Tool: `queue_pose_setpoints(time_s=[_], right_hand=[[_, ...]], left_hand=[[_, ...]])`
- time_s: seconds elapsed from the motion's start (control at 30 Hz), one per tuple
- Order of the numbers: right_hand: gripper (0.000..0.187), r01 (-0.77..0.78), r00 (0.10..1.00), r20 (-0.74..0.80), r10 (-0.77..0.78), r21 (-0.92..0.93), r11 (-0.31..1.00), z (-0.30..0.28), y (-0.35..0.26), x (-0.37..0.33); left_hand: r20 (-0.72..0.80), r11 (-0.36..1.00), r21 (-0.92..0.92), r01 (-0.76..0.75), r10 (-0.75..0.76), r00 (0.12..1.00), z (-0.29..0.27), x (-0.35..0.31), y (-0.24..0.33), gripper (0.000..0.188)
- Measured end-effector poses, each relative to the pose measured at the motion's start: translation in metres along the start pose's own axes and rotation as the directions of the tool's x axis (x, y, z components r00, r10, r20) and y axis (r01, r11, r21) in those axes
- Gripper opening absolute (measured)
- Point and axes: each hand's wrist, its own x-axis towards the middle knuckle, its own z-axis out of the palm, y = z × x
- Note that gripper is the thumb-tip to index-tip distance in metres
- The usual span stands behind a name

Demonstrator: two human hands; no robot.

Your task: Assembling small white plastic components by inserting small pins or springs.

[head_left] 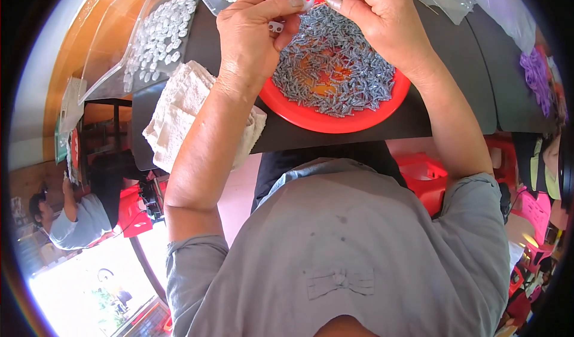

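Observation:
My left hand (252, 41) pinches a small white plastic piece (307, 3) with a hole between thumb and forefinger. A second white piece with holes (275, 27) is tucked among its curled fingers. Close beside it, my right hand (382, 23) is closed in a pinch near the held piece; whatever is between its fingertips is too small to make out. Both hands are over the far part of a round red basin (335, 124). Many small ridged grey metal pieces (353, 92), like screws or springs, lie in it, with the red bottom showing in places.
On the dark table (460, 98), a folded cream towel (173, 113) lies under my left forearm. Clear trays at left and far side hold many white plastic pieces (158, 38). Clear plastic bags (505, 8) lie at far right. Another person (84, 217) sits at left; red stools stand around.

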Motion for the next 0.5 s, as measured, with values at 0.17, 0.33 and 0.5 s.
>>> queue_pose_setpoints(time_s=[0.17,0.33,0.5], right_hand=[[0.007,0.031,0.999,0.008,-0.031,-0.025,0.999,0.007,0.008,0.000],[0.007,0.042,0.999,-0.003,-0.043,-0.048,0.998,0.003,0.000,-0.001],[0.006,0.051,0.998,0.044,-0.049,-0.036,0.998,0.001,-0.001,0.000]], left_hand=[[-0.005,0.999,0.034,0.018,-0.018,1.000,0.006,-0.004,0.004,0.013],[-0.036,0.999,-0.024,0.024,-0.025,0.999,0.005,-0.003,0.001,0.009],[-0.023,1.000,-0.013,0.013,-0.014,1.000,0.003,-0.004,0.001,0.008]])
